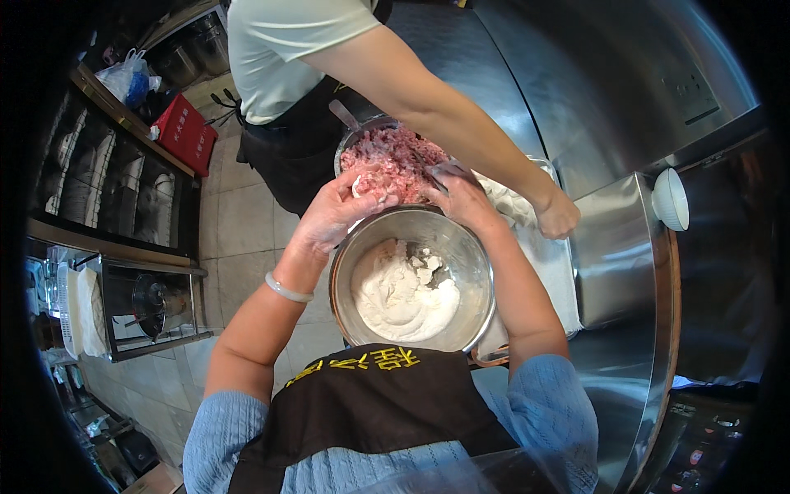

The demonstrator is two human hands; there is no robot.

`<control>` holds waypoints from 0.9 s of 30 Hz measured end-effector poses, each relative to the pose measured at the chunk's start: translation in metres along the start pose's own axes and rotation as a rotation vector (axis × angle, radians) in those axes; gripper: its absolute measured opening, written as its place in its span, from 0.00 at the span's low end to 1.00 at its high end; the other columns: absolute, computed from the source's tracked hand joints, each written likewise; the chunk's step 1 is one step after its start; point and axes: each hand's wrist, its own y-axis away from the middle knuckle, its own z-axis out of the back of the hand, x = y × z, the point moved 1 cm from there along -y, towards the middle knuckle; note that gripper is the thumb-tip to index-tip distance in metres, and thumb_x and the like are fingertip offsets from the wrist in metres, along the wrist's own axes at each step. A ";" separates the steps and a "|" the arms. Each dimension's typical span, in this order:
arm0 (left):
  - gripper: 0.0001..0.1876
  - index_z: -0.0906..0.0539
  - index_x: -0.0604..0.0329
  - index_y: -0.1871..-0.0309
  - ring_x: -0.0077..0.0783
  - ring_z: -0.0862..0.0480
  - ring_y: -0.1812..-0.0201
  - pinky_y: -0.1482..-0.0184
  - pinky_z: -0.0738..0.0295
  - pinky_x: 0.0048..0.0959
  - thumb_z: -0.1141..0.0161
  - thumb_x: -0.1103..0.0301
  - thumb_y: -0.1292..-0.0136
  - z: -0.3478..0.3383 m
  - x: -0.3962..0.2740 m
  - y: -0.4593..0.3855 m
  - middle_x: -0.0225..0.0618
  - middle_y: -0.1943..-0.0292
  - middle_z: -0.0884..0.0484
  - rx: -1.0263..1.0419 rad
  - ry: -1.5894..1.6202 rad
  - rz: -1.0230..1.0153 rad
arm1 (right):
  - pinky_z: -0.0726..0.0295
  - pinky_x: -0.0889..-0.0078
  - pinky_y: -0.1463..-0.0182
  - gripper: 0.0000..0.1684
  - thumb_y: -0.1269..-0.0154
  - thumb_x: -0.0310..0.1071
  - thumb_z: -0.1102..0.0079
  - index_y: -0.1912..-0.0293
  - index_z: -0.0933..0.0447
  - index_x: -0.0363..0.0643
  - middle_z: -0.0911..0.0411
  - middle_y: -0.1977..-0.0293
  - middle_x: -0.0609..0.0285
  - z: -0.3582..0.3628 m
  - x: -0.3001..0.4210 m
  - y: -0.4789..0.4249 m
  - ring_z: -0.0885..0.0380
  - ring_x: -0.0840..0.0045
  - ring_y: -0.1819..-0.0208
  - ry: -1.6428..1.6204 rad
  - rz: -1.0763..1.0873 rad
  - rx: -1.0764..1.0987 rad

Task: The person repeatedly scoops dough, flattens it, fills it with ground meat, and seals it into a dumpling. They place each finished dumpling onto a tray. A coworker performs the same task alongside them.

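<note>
My left hand [330, 213] cups a pale dough wrapper [356, 186] with pink meat filling [375, 184] heaped on it. To its right, my right hand [466, 197] reaches over the bowl's minced meat [395, 148], its fingers closed on a slim dark metal tool [437, 180], which is partly hidden. Nearer my body, below both hands, sits a steel bowl [339, 296] of white flour [401, 302] with broken clumps at its far side. A flat-handled utensil [344, 115] stands in the meat, leaning on the far left rim.
A co-worker's arm [444, 117] crosses above the meat, ending in a fist [557, 215] over a tray [565, 290]. White dough pieces [509, 200] lie in that tray. A white bowl [671, 199] rests at the right counter edge. A red box [184, 136] and shelving [154, 272] stand left.
</note>
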 end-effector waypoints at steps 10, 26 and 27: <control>0.28 0.37 0.72 0.42 0.19 0.26 0.56 0.56 0.28 0.20 0.42 0.79 0.47 -0.027 -0.008 0.023 0.37 0.55 0.25 0.055 -0.501 -0.109 | 0.26 0.71 0.63 0.14 0.52 0.29 0.41 0.61 0.24 0.44 0.29 0.69 0.61 0.043 0.095 0.008 0.29 0.69 0.65 -0.180 0.410 -0.277; 0.17 0.32 0.70 0.46 0.31 0.20 0.59 0.58 0.24 0.22 0.48 0.73 0.38 -0.020 -0.009 0.026 0.39 0.60 0.22 -0.068 0.172 0.040 | 0.25 0.67 0.61 0.09 0.47 0.29 0.45 0.64 0.26 0.40 0.27 0.66 0.58 0.007 0.066 -0.005 0.26 0.67 0.63 0.075 0.201 -0.549; 0.17 0.32 0.70 0.46 0.32 0.20 0.59 0.58 0.23 0.23 0.49 0.73 0.38 -0.017 -0.007 0.026 0.38 0.61 0.22 -0.066 0.227 0.042 | 0.26 0.67 0.61 0.09 0.48 0.29 0.45 0.64 0.25 0.40 0.28 0.66 0.59 0.005 0.068 -0.007 0.27 0.67 0.63 0.129 0.145 -0.495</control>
